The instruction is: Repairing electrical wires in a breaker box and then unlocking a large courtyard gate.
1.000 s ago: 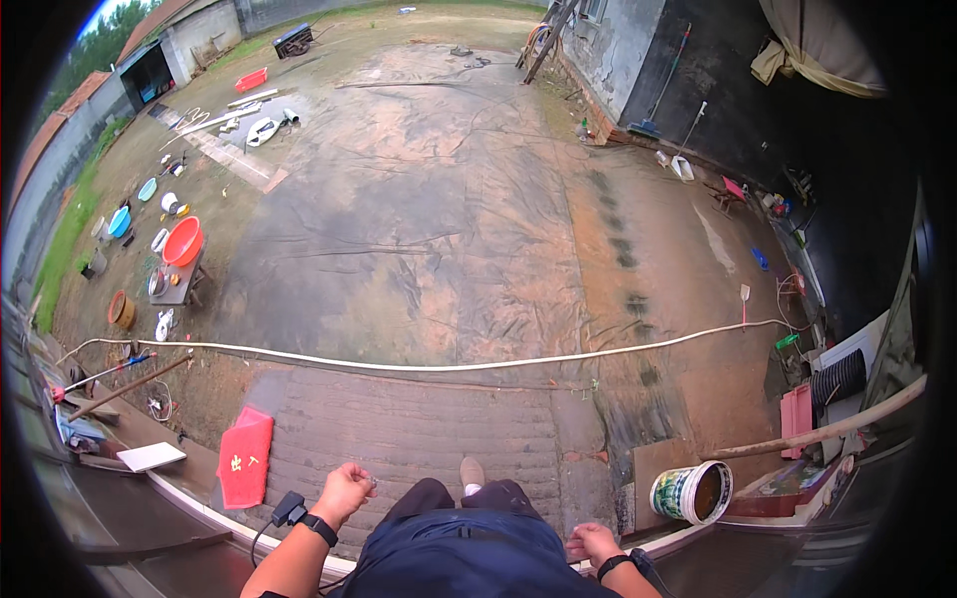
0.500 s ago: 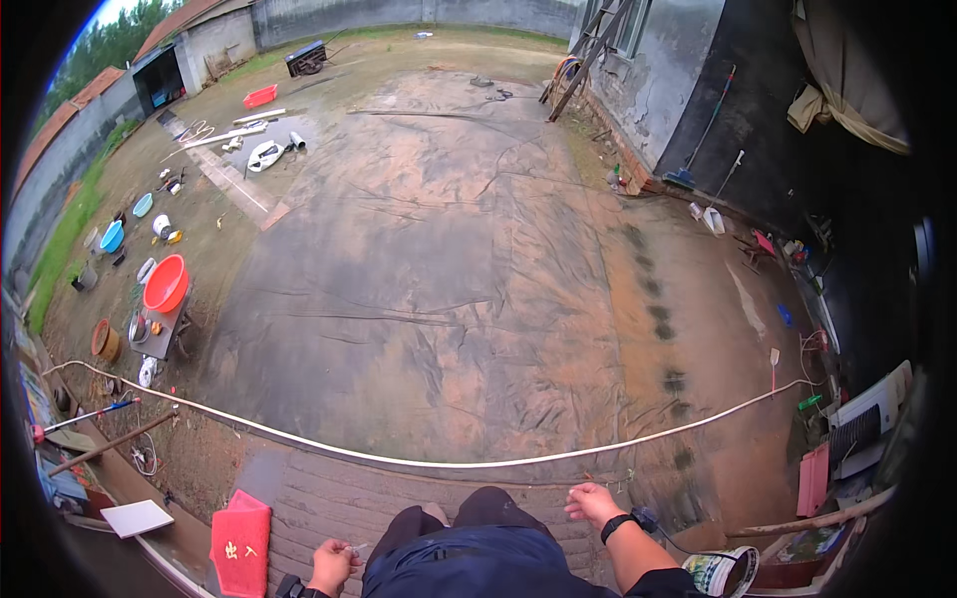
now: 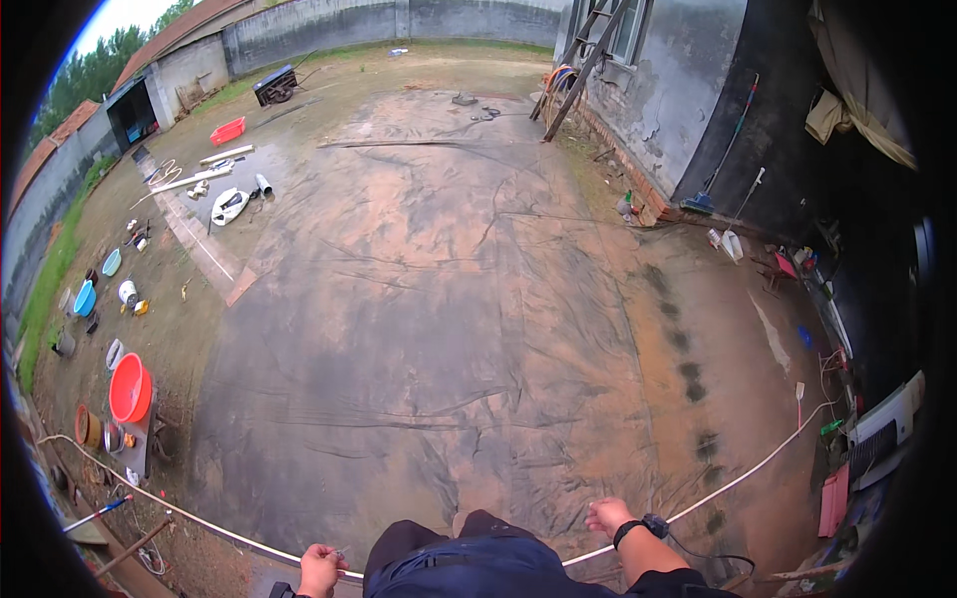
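Note:
My left hand (image 3: 322, 570) is low in the view, beside my dark clothing. Its thumb and fingers are pinched around a small pale thing (image 3: 343, 555), too small to name. My right hand (image 3: 610, 518) is held out over the dirty ground sheet (image 3: 449, 329), palm side turned inward. Its fingers are curled together, and whether anything sits in them is hidden. A black band circles the right wrist. Neither hand touches the ground or the long white hose (image 3: 214, 524) that runs past my body.
An orange-red basin (image 3: 131, 388) rests on a small table at left, with blue basins (image 3: 85, 298) beyond. A white sack (image 3: 229, 206) and white pipes (image 3: 194, 179) lie farther off. A ladder (image 3: 588, 65) leans on the house wall; a broom (image 3: 703, 199) stands right.
I have moved forward: the hose that lay ahead of me now passes at my body, and the red mat and bucket have left the view. Both hands stay raised and closed.

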Demonstrator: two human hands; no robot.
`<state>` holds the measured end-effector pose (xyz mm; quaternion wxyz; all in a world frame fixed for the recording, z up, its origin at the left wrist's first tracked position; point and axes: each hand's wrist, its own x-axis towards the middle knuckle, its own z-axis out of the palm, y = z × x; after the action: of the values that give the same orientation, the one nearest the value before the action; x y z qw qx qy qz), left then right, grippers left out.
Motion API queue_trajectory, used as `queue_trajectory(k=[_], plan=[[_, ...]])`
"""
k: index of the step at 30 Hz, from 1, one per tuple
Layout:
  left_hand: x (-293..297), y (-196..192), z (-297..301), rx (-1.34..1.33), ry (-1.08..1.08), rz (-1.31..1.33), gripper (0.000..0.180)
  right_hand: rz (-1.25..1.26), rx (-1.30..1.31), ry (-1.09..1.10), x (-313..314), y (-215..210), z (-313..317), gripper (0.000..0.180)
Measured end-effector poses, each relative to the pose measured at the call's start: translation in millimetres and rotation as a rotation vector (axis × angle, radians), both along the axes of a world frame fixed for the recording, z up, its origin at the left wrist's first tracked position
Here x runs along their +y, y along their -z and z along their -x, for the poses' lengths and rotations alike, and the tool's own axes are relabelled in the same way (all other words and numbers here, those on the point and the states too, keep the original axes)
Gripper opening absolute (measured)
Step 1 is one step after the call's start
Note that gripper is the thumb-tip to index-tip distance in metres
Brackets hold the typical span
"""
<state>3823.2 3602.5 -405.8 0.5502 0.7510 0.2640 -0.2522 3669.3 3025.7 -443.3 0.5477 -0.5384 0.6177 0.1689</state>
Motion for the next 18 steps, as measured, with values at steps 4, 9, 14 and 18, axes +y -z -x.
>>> queue_trajectory(k=[4,9,14,18], plan=[[-7,3,-92,0.002,0.013,-0.072,0.010,-0.037,-0.301,-0.151,-18,-38,-192,0.026],[-45,13,-292,0.112,0.152,-0.111,0.013,0.056,-0.480,-0.226,-43,-57,-380,0.028],[-146,0,-530,0.021,0.193,-0.010,0.009,-0.014,-0.302,0.049,-68,-34,-447,0.023],[-238,-33,-705,-0.045,0.316,-0.014,0.008,-0.072,-0.088,0.181,-95,-21,-464,0.019]])
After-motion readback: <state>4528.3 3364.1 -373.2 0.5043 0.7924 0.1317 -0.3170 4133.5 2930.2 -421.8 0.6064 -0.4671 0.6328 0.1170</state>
